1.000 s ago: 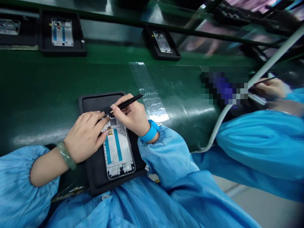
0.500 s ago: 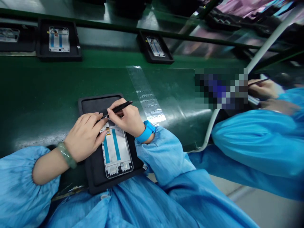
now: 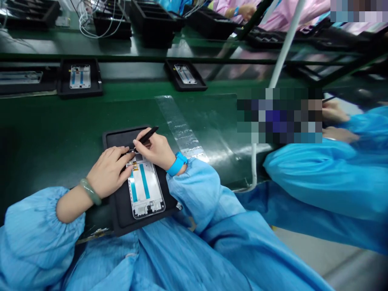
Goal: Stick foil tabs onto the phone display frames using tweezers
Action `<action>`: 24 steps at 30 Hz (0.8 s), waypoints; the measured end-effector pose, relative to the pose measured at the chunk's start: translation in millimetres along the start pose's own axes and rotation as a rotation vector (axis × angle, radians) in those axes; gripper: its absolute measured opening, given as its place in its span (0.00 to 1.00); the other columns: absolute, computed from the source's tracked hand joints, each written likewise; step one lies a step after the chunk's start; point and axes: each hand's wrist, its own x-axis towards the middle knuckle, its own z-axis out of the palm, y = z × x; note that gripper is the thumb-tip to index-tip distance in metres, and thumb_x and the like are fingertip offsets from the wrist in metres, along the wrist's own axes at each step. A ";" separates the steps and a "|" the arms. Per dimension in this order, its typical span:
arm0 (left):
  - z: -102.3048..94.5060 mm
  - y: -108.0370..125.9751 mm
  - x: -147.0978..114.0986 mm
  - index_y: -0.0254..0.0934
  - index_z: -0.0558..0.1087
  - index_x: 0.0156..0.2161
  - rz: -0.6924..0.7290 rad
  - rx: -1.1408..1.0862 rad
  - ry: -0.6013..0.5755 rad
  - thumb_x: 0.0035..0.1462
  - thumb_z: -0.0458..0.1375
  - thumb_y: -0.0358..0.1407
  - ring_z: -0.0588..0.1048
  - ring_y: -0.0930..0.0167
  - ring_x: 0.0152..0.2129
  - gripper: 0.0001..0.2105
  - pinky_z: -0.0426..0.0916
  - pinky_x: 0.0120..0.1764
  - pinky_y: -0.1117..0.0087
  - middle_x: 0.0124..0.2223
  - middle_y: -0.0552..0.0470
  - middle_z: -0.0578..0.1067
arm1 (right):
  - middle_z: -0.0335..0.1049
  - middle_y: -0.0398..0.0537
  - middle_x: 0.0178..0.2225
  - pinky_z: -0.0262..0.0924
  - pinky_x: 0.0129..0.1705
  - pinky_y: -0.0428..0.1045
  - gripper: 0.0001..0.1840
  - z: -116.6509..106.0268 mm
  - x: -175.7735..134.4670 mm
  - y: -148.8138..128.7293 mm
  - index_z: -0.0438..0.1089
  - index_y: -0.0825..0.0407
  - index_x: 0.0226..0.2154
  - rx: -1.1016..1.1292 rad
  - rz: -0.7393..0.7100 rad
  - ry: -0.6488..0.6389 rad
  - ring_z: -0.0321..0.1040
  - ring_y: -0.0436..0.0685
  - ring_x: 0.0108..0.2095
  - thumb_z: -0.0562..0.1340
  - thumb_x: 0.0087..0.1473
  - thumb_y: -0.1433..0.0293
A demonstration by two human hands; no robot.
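Observation:
A phone frame (image 3: 153,190) with a silvery inner face and blue strips lies in a black foam tray (image 3: 121,220) before me. My left hand (image 3: 110,171) rests across the frame's upper left edge, fingers stretched out and fingertips near its top end. Between the thumb and fingers of my right hand (image 3: 156,149) is a pair of black tweezers (image 3: 147,137), slanted like a pen. Their tip points down at the top end of the frame, beside my left fingertips. What the tip touches is hidden by my fingers.
Farther back, two black trays (image 3: 98,87) (image 3: 197,85) hold similar frames, with another at the far left. Clear tape (image 3: 182,129) runs along the green bench (image 3: 60,133). To the right, a white pole (image 3: 286,44) stands before a co-worker in blue sleeves (image 3: 321,173).
My view has tilted up and shifted slightly, so more of the far shelf shows. Both hands stay at the top of the phone frame, the tweezers still held in my right hand.

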 end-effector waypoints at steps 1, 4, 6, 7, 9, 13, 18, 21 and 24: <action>0.3 -0.5 -0.2 0.33 0.69 0.51 0.000 0.000 0.001 0.62 0.48 0.40 0.67 0.61 0.49 0.17 0.63 0.53 0.53 0.51 0.40 0.69 | 0.68 0.44 0.30 0.64 0.32 0.44 0.05 0.7 0.4 0.4 0.63 0.53 0.32 -0.039 -0.027 -0.025 0.67 0.47 0.27 0.56 0.56 0.68; 1.8 -2.3 -0.7 0.33 0.69 0.51 -0.006 0.000 0.007 0.62 0.47 0.40 0.67 0.60 0.49 0.17 0.63 0.53 0.52 0.51 0.40 0.69 | 0.67 0.45 0.30 0.64 0.34 0.45 0.04 3.4 1.9 0.7 0.63 0.53 0.33 -0.108 -0.091 -0.072 0.66 0.48 0.28 0.55 0.56 0.70; 2.8 -3.4 -0.7 0.33 0.69 0.50 -0.007 0.000 0.012 0.62 0.47 0.41 0.67 0.61 0.49 0.17 0.63 0.53 0.51 0.51 0.40 0.69 | 0.67 0.46 0.31 0.63 0.35 0.46 0.04 4.9 2.8 0.6 0.63 0.54 0.33 -0.110 -0.124 -0.085 0.66 0.49 0.30 0.55 0.55 0.70; 3.2 -3.9 -0.6 0.33 0.69 0.50 -0.006 0.001 0.012 0.62 0.47 0.41 0.67 0.61 0.49 0.17 0.63 0.53 0.52 0.51 0.40 0.69 | 0.67 0.46 0.31 0.63 0.36 0.46 0.04 5.3 3.3 0.6 0.63 0.54 0.33 -0.112 -0.137 -0.091 0.66 0.50 0.30 0.55 0.55 0.71; 3.6 -4.9 -0.4 0.34 0.69 0.50 -0.003 0.004 0.013 0.62 0.47 0.41 0.68 0.62 0.49 0.17 0.62 0.53 0.53 0.51 0.41 0.69 | 0.67 0.46 0.30 0.63 0.36 0.45 0.03 5.1 4.1 1.0 0.63 0.54 0.33 -0.114 -0.150 -0.094 0.66 0.49 0.30 0.55 0.55 0.71; 4.0 -6.5 -0.1 0.34 0.69 0.50 0.004 0.017 0.023 0.62 0.47 0.41 0.68 0.64 0.49 0.17 0.63 0.53 0.55 0.50 0.42 0.70 | 0.67 0.45 0.29 0.62 0.34 0.44 0.05 3.1 5.7 3.3 0.63 0.55 0.33 -0.109 -0.129 -0.048 0.65 0.48 0.28 0.55 0.55 0.70; 5.7 -7.7 -0.4 0.33 0.70 0.50 0.005 0.030 0.041 0.63 0.46 0.40 0.68 0.64 0.48 0.17 0.64 0.53 0.56 0.50 0.41 0.70 | 0.67 0.45 0.29 0.61 0.34 0.44 0.04 4.8 7.2 4.2 0.64 0.55 0.32 -0.114 -0.136 -0.034 0.65 0.48 0.28 0.56 0.54 0.71; 6.6 -7.8 -0.8 0.34 0.70 0.49 -0.002 0.030 0.051 0.62 0.47 0.40 0.68 0.64 0.48 0.17 0.64 0.52 0.55 0.50 0.41 0.70 | 0.67 0.45 0.29 0.61 0.35 0.45 0.02 6.7 7.5 3.2 0.64 0.55 0.32 -0.119 -0.164 -0.058 0.65 0.49 0.29 0.57 0.53 0.73; 6.6 -7.2 -1.2 0.34 0.70 0.49 -0.010 0.023 0.055 0.62 0.47 0.40 0.68 0.64 0.48 0.17 0.64 0.52 0.54 0.50 0.42 0.70 | 0.67 0.45 0.29 0.61 0.35 0.45 0.02 6.7 7.7 4.0 0.64 0.54 0.32 -0.112 -0.176 -0.076 0.66 0.49 0.29 0.57 0.53 0.73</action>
